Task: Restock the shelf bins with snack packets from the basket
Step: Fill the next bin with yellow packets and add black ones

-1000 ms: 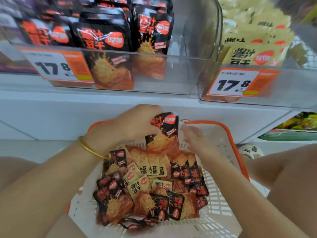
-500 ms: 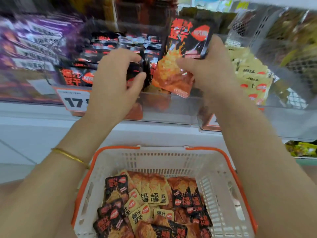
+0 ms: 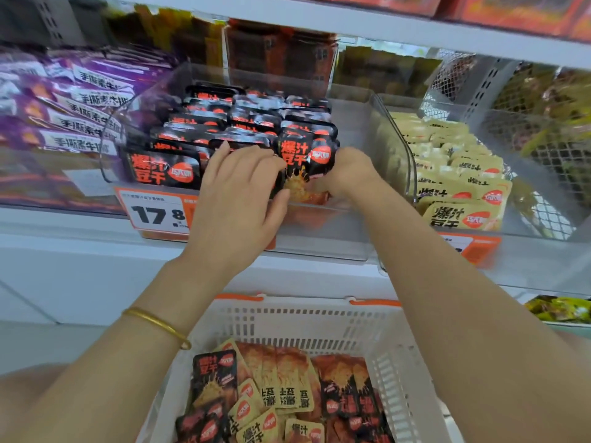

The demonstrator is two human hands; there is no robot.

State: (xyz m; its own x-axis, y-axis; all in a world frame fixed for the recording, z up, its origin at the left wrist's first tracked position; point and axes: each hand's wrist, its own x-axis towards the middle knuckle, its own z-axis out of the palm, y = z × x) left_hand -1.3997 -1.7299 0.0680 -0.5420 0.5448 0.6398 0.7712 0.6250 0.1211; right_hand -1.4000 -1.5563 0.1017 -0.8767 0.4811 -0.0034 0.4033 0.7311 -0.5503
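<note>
While the right hand (image 3: 348,171) grips a packet (image 3: 303,158) upright at the front of the middle bin (image 3: 319,243), the left hand (image 3: 243,190) lies straight-fingered on the black rows (image 3: 224,123) beside it. Yellow packets (image 3: 454,161) fill the bin at right (image 3: 398,148); the basket (image 3: 303,314) below holds both kinds.

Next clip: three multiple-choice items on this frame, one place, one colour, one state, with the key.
1. Where is the held black packet? A in the basket; B at the front of the middle bin; C in the yellow-packet bin.
2. The bangle on the left wrist is: A gold; B silver; C red.
3. The right hand: A hangs idle; B rests on the basket rim; C grips the packet.
Key: 1 B, it stands in that bin's front row; 2 A, plainly golden; 3 C, it clasps the packet's right edge.
</note>
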